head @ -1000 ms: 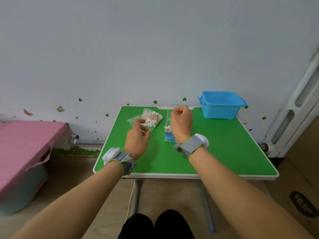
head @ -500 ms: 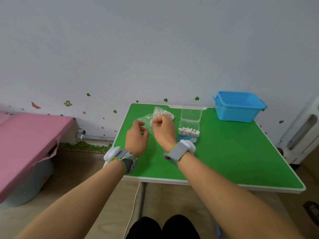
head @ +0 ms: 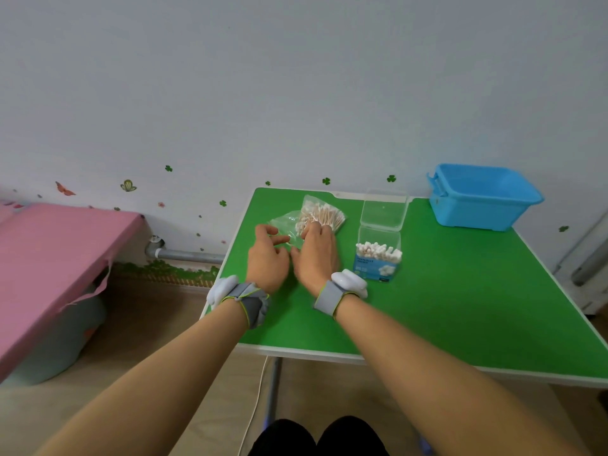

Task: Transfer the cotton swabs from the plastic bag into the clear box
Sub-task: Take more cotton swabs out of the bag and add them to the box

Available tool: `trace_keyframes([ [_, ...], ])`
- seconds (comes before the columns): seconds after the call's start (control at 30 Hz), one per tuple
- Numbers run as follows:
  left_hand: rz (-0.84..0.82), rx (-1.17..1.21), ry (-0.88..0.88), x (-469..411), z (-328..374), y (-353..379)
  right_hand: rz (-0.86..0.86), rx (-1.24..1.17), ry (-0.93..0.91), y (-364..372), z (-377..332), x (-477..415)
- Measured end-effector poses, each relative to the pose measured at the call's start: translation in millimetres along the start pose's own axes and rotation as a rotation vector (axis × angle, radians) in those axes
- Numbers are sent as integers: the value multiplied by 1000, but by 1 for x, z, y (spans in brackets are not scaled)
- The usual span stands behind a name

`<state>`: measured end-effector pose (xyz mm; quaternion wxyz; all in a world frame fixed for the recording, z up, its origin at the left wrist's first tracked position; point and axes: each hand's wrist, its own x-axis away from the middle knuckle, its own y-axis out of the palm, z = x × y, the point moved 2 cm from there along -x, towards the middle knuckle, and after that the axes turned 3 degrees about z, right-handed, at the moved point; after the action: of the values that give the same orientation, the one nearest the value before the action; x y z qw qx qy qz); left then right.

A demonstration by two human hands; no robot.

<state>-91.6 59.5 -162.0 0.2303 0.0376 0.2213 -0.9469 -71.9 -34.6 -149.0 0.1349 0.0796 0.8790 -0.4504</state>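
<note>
Over the left side of the green-topped table (head: 460, 307), both hands meet at a crumpled clear plastic bag (head: 286, 222). The left hand (head: 267, 258) spreads loose fingers against the bag's flat near flap. The right hand (head: 317, 255) curls down at the bag's mouth; its fingertips are hidden, so I cannot tell its grip. Wooden-stemmed white cotton swabs (head: 324, 213) fill the bag's far end. Just to the right stands the clear plastic box (head: 378, 258), hinged lid raised, swabs upright inside. A blue plastic tub (head: 480, 199) sits at the far corner.
</note>
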Motion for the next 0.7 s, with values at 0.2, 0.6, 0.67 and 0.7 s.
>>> trace_keyframes([
  [0.2,-22,108,-17,0,2,2,-15,8,47,4,2,-3],
  [0.6,107,4,126,13,28,-10,97,-207,21,-25,-19,12],
  [0.67,23,-50,166,15,32,-12,119,-251,-4,-31,-21,17],
  [0.7,-25,-66,194,16,33,-13,128,-268,-18,-34,-22,20],
])
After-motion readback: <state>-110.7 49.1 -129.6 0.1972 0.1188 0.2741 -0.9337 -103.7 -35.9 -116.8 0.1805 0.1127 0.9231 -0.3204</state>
